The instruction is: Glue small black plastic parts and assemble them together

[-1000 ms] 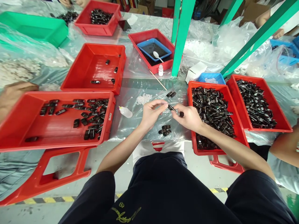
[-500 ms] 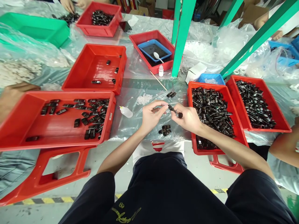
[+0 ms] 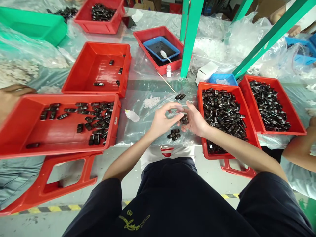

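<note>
Over the plastic-covered table, my left hand [image 3: 163,119] and my right hand [image 3: 196,120] meet. Small glossy black plastic parts [image 3: 184,119] lie in the curled fingers of my right hand; how many is hidden. The thumb of my left hand reaches to these parts, its index finger arched above with a gap between them. Just below my hands rests a small group of black parts [image 3: 174,134]. A pair of similar black parts [image 3: 180,96] sits above them. To the left are a white pile of tiny pieces [image 3: 151,102] and a translucent squeeze bottle [image 3: 132,115].
At right stand two red bins [image 3: 206,156] [image 3: 295,131] full of black parts. Two more red bins, one nearer [image 3: 61,128] and one farther [image 3: 103,56], hold fewer parts at left. A wooden stick [image 3: 166,82], a small white bottle [image 3: 169,70] and a green post [image 3: 189,39] are ahead.
The black part held between both hands has moved into my right hand's fingers, which have turned and loosened. The thumb and index finger of my left hand have spread apart. The view has shifted slightly.
</note>
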Tool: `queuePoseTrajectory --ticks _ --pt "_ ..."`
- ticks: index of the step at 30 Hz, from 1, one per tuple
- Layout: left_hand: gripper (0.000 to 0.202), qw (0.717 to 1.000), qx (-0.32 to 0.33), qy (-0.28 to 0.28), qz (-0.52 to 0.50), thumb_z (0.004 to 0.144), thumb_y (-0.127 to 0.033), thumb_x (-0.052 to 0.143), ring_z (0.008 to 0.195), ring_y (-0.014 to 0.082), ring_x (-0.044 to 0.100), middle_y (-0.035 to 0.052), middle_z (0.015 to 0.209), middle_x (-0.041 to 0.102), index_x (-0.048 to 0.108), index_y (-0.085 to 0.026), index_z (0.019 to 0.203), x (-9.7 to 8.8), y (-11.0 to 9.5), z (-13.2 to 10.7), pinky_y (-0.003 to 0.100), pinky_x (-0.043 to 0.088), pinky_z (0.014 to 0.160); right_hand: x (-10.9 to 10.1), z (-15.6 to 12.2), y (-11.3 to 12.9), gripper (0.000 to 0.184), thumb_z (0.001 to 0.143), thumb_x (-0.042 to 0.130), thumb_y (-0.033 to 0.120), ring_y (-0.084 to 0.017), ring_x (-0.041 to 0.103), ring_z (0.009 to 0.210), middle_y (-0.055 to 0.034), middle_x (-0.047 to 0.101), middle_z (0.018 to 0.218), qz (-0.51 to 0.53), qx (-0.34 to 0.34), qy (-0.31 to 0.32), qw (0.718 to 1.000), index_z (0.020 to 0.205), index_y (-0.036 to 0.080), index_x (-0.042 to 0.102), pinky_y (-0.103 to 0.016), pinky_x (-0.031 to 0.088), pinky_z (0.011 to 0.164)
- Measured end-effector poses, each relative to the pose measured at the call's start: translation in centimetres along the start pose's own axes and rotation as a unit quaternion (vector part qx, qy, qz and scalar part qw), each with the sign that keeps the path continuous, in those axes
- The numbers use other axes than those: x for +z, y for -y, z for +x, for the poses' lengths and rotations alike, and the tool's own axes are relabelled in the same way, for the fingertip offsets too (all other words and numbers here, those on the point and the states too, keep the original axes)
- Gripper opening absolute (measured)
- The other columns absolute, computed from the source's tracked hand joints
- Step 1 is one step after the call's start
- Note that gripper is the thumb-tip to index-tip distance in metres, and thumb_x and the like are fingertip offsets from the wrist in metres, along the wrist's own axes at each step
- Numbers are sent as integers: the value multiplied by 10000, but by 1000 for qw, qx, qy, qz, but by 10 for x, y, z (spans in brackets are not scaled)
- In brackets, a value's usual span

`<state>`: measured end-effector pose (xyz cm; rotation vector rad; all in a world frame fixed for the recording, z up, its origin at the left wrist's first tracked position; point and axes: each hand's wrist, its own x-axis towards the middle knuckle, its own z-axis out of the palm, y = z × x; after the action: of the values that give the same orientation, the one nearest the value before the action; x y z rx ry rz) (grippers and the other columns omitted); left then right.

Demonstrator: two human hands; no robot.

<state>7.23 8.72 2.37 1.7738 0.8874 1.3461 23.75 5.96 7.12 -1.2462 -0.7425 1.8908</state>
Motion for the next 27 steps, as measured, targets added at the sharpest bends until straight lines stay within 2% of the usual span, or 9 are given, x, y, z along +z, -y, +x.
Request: queuePoseTrajectory --ticks 4,6,9,12,15,18,22,24,27 --pt "178 988 48 15 148 987 -337 722 1026 205 736 53 1082 809 744 -215 1115 -15 -7 -13 360 544 949 -5 -2 -2 324 1029 588 492 -111 482 496 48 524 654 24 0 -53 998 860 220 535 -224 330 404" --pt "163 973 29 100 208 1013 -336 682 960 217 739 49 1021 808 746 -208 1090 -23 -5 -21 372 531 923 -10 -4 -2 285 1045 553 386 -91 419 461 61 488 625 23 1 -65 998 821 216 510 -219 304 402" --pt "216 911 -10 292 293 1013 -383 674 1030 281 742 74 1074 808 758 -206 1104 -31 1 -36 402 522 928 -17 -5 -2 277 1034 505 311 -102 405 461 71 412 572 13 -7 -66 998 775 219 483 -227 335 421" --pt "224 861 -20 363 356 986 -371 699 1093 324 729 104 1111 792 758 -190 1104 -34 4 -49 435 517 977 -22 -3 -2 176 971 530 280 -122 437 484 75 389 548 -1 -21 -59 998 807 219 517 -232 386 451" --pt "169 852 -20 362 378 984 -316 686 1052 321 736 109 1068 791 755 -183 1063 -37 4 -55 436 518 969 -24 0 -4 44 868 576 246 -127 463 500 63 456 580 -15 -28 -31 999 860 213 548 -238 412 462" --pt "211 898 -34 312 309 1023 -366 650 888 251 746 73 1003 811 762 -202 1091 -41 2 -50 363 536 844 -25 1 -5 66 832 601 253 -110 443 485 54 488 616 -57 -23 16 998 834 205 555 -231 368 433" --pt "278 976 12 171 138 1048 -424 645 823 177 726 67 1026 827 810 -222 1143 -39 -4 -29 291 529 744 -27 -2 -5 346 930 718 477 -63 308 441 80 411 556 -218 -67 63 972 784 190 591 -211 212 402" --pt "258 986 30 140 87 1043 -397 661 781 158 696 64 965 821 832 -222 1122 -33 -4 -15 280 514 710 -28 -4 -5 485 931 733 636 -64 321 453 82 400 536 -280 -115 83 949 798 181 629 -210 219 411" --pt "307 987 5 152 43 1023 -444 681 689 135 643 63 954 822 828 -220 1172 -19 2 3 266 471 616 -31 -7 -4 602 932 649 776 -71 331 442 85 383 512 -292 -157 100 938 833 182 660 -216 234 404"
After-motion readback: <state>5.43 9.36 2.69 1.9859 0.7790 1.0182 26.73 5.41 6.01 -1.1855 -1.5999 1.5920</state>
